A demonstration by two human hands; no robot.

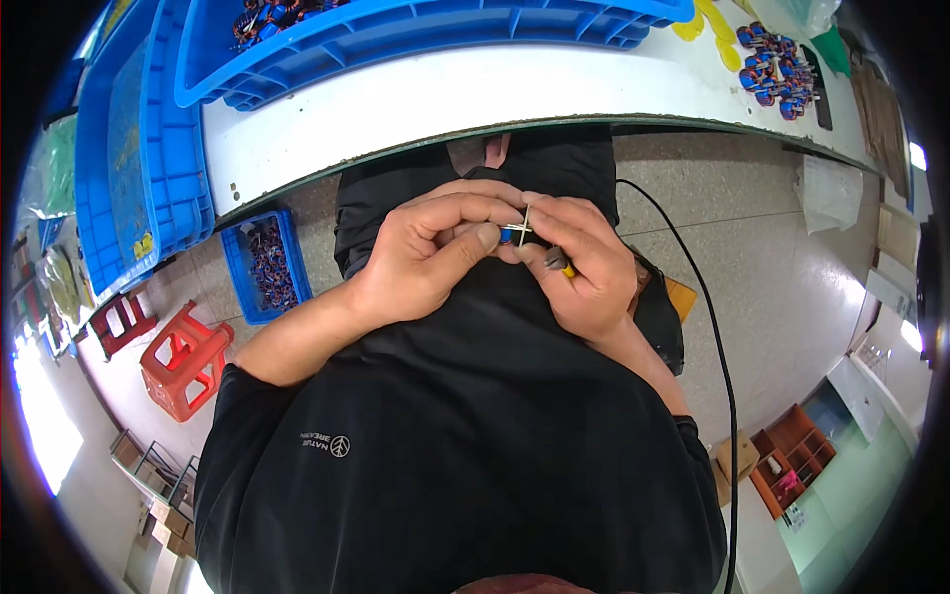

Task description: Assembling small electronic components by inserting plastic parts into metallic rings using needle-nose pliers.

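In front of my torso both hands meet fingertip to fingertip. My left hand (435, 247) is closed, pinching a small blue wire-wound coil (506, 237) between thumb and fingers; most of the coil is hidden. Pale straight wire leads (524, 224) cross between the fingertips of the two hands. The thumb and fingers of my right hand (589, 267) pinch at these leads. Against that same hand lies a small tool (557, 260) with a grey metal end and a yellow part; its exact kind is hidden by the fingers.
Along the far side runs a white table (445, 94) with a large blue crate (416, 49) of coils and a pile of coils (777, 71). Another blue crate (134, 148) stands left. Below are a blue bin (237, 267) and a red stool (183, 361). A black cable (708, 327) hangs at right.
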